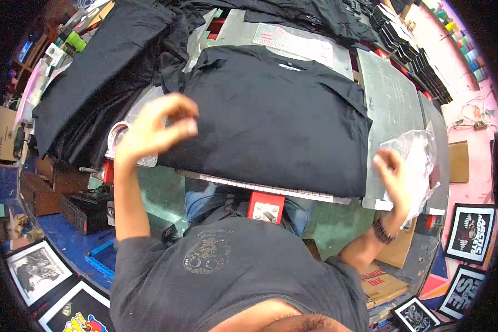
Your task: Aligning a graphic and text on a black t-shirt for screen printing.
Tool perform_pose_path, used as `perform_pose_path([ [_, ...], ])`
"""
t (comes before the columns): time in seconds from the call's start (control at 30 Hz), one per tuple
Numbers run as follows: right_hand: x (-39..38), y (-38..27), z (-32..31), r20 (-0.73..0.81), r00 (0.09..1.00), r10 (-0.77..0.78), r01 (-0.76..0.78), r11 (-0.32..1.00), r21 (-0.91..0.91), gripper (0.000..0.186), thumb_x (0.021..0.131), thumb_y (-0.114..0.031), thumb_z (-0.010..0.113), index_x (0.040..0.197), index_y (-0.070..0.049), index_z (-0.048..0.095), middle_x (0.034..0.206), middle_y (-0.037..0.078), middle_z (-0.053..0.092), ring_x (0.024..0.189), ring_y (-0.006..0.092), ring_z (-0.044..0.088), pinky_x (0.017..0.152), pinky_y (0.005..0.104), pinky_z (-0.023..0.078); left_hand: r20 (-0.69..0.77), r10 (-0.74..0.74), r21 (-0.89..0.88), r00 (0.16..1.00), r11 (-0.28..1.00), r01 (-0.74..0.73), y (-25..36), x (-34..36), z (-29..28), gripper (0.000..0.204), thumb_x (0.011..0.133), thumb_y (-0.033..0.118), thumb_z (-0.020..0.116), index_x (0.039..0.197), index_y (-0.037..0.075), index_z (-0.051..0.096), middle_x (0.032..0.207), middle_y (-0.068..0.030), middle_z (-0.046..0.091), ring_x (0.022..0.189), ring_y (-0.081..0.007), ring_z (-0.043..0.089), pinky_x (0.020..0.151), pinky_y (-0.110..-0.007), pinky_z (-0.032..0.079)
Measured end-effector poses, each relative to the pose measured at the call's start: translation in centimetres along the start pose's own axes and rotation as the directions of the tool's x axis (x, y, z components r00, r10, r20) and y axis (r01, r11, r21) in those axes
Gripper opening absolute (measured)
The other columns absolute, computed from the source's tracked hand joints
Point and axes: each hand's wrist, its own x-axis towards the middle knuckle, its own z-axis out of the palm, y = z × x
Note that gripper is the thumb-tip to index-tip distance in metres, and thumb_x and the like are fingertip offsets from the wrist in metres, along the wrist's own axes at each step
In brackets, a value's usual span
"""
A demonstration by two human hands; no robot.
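Note:
A black T-shirt point(276, 122) lies spread over a flat board in front of me, its collar at the far side. Above the shirt's left edge is my left hand point(163, 128), raised, its fingers curved and apart with nothing in them. My right hand point(394, 180) hovers off the shirt's right edge, over a grey board point(390, 105). Thumb and fingers stand apart there, and no object shows between them. Crumpled clear plastic point(423, 160) lies right beside that hand; whether they touch, I cannot tell.
Another black garment point(108, 83) covers the board on the left. A roll of tape point(116, 135) sits beside my left wrist. A red clamp point(266, 207) juts from the board's near edge. Black stacked frames point(409, 50) stand at the far right; framed prints point(470, 232) lie at lower right.

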Motion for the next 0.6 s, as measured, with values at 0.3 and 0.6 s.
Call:
perform_pose_path([
  [0.3, -7.0, -0.5, 5.0, 0.167, 0.985, 0.053, -0.03, 0.99, -0.139, 0.046, 0.072, -0.01, 0.092, 0.114, -0.006, 0.075, 0.161, 0.017, 0.045, 0.14, 0.0345, 0.053, 0.113, 0.0448, 0.045, 0.05, 0.044, 0.261, 0.998, 0.964, -0.055, -0.3, -6.4, 2.8, 0.035, 0.069, 0.022, 0.09, 0.099, 0.009, 0.077, 0.113, -0.0076, 0.068, 0.109, -0.031, 0.063, 0.094, -0.043, 0.051],
  [0.6, -7.3, 3.2, 4.1, -0.097, 0.995, -0.038, 0.015, 0.975, -0.223, 0.015, 0.097, -0.006, 0.071, 0.108, 0.002, 0.074, 0.14, 0.019, 0.065, 0.124, 0.0304, 0.064, 0.103, 0.0392, 0.049, -0.246, 0.386, 0.441, 0.889, 0.861, -0.252, 0.1, -4.2, 2.0, 0.017, 0.082, 0.017, 0.078, 0.095, 0.013, 0.067, 0.09, 0.0009, 0.065, 0.088, -0.0219, 0.065, 0.084, -0.038, 0.051],
])
